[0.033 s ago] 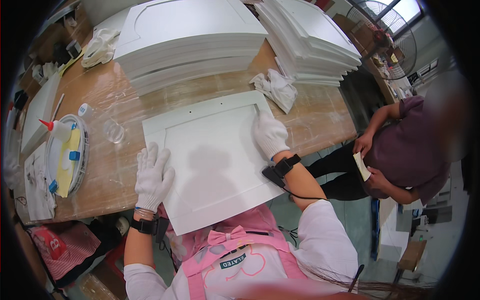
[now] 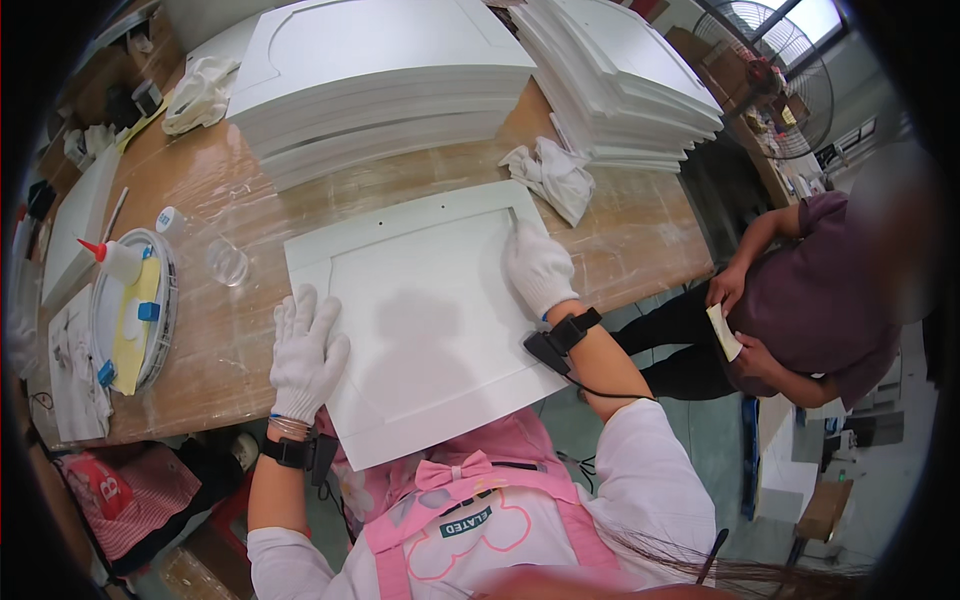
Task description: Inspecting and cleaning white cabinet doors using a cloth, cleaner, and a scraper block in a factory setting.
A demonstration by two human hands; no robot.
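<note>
A white panel with a recessed, curved-edged centre and small dark holes along its far edge lies in front of me, its near end reaching past the table edge. My left hand, in a white knit glove, rests along the panel's left edge with fingers spread. On the far right of the panel lies my right hand, gloved too, its fingers curled together by the recess corner. A thin greyish bit shows at those fingertips; whether it is a tool or the groove I cannot tell.
Behind stand a stack of white panels and a second stack. White cloth lies near the panel. At left, a round tub carries a red-tipped bottle. A person at right holds a small pale pad.
</note>
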